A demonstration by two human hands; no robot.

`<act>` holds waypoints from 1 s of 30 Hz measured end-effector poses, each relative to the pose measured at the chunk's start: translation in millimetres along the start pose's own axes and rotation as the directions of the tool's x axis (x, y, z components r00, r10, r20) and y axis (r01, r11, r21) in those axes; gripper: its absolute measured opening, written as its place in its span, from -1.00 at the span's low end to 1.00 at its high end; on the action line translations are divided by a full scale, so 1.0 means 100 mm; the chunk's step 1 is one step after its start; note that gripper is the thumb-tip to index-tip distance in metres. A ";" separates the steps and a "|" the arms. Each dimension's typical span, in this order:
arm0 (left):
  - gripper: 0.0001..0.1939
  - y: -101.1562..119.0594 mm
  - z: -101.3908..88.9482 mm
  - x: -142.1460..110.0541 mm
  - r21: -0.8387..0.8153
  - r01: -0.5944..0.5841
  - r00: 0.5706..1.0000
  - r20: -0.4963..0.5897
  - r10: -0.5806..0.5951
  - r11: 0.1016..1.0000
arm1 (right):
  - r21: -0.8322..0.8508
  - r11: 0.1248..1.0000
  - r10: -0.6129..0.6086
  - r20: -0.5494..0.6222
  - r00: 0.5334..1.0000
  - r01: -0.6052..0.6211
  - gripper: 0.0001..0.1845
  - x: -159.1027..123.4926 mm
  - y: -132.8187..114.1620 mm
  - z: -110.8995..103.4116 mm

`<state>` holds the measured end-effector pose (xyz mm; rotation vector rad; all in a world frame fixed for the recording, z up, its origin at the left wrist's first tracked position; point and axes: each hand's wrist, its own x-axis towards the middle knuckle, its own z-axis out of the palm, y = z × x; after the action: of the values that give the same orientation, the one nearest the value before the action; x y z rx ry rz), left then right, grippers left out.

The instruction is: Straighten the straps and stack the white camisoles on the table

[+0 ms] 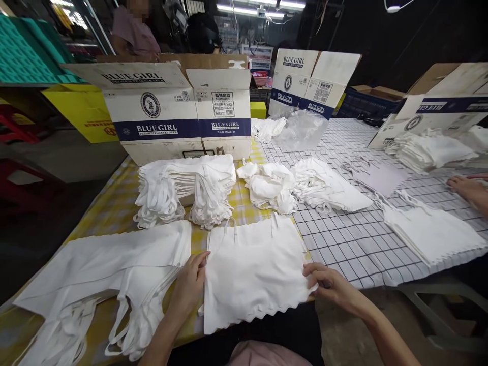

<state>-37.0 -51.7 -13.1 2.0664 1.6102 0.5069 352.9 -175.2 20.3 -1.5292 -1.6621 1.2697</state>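
A white camisole top (255,269) with thin straps and a wavy hem lies flat before me at the table's front edge, on other white fabric. Its straps point away from me. My left hand (190,277) pinches the left side of the top, thumb and fingers closed at the edge. At the lower right edge, my right hand (331,287) grips a fold of the cloth between thumb and fingers. To the left is a layered stack of white strappy tops (133,259), straps hanging toward me. Behind, another thick folded stack (186,175) has bunched straps.
Crumpled white garments (269,185) and a white pile (328,185) lie farther back. Printed cartons (160,112) stand behind, with a clear plastic bag (301,129). At right, another person's hand (470,190) rests near more white tops (434,226). A checked cloth (335,239) covers the table.
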 end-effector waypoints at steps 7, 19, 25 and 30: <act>-0.40 -0.12 -0.07 -0.56 0.184 -0.399 0.912 0.186 0.367 0.898 | 0.076 0.997 0.022 -0.017 1.000 -0.020 -0.83 0.01 -0.06 0.00; -0.27 -0.18 0.10 -0.81 0.219 -0.554 0.829 0.232 0.509 0.803 | 0.148 0.989 -0.005 -0.173 0.985 0.031 -0.82 0.14 -0.26 -0.10; -0.68 -0.16 0.09 -0.68 -0.199 -0.383 0.918 0.026 0.396 0.902 | 0.084 0.991 -0.080 -0.247 0.966 0.103 -0.79 0.27 -0.54 -0.17; -0.77 0.12 -0.40 -0.56 -0.593 -0.156 0.986 -0.145 0.086 0.790 | 0.041 0.958 -0.260 -0.304 0.917 0.285 -0.85 0.33 -0.94 -0.33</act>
<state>-63.3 -103.1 26.6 1.6670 1.1549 1.0480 333.3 -126.3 111.4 -1.3078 -1.5410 0.9020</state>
